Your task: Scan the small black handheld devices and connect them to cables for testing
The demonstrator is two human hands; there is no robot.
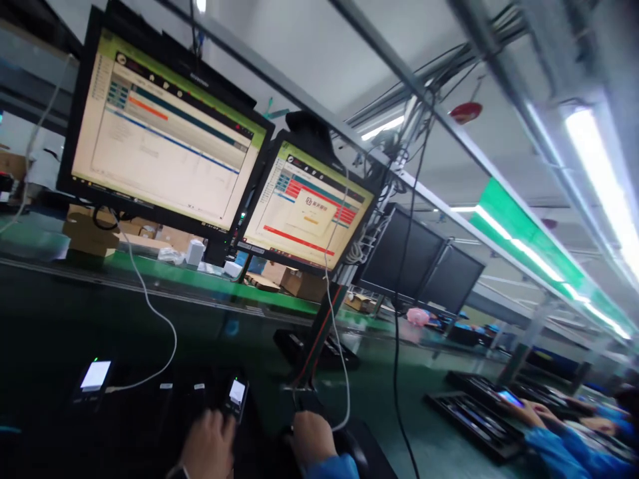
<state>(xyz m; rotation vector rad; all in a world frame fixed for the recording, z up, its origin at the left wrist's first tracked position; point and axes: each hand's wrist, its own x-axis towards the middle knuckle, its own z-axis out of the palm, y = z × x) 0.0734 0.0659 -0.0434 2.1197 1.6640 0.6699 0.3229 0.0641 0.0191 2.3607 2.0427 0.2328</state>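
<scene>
The left hand (207,444) lies at the near end of a small lit handset (236,392), which lies flat on the dark counter (399,399). Its fingers curl up to the handset's lower edge, but motion blur hides whether the grip pinches it or only touches. To the right of the handset, the right hand (310,438) is cupped over a dark rounded object (352,452); I cannot tell whether that grip is pressed together.

Handling the handset well probably means holding it by its long edges, with the thumb clear of the screen, and lifting it straight up.

Room is tight. Just right of the handset stands the monitor stand (319,326), with a white cable (344,399) hanging beside it. Well left of the handset, a second lit handset (94,376) is tethered by another cable (164,326). Far right of the handset, a co-worker's hand (529,414) works well apart.
</scene>
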